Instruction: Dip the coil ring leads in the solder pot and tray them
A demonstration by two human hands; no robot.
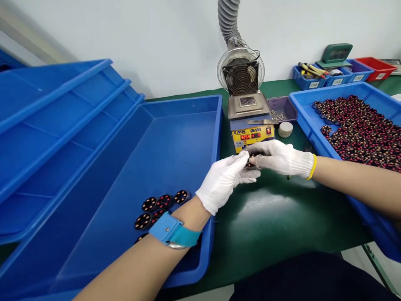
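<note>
My left hand (224,177), in a white glove with a blue wrist strap above it, is closed at one side of a small round black coil part (249,162). From the other side, the thumb and fingers of my gloved right hand (278,158) close on the same part. Fingers hide most of it; a few copper-coloured spots show. Just beyond my hands stands a yellow-fronted solder pot (253,136) with a lit red display. Similar round parts (164,201) stand in the blue tray (211,234) at my left, partly behind my forearm.
Many red-and-black parts (363,125) fill a blue tray (300,110) on the right. Behind the pot are a fan (242,79) and a grey hose (228,19). A white round tub (285,129) and a purple bin (286,104) stand beside it. Stacked blue trays (62,108) lean left.
</note>
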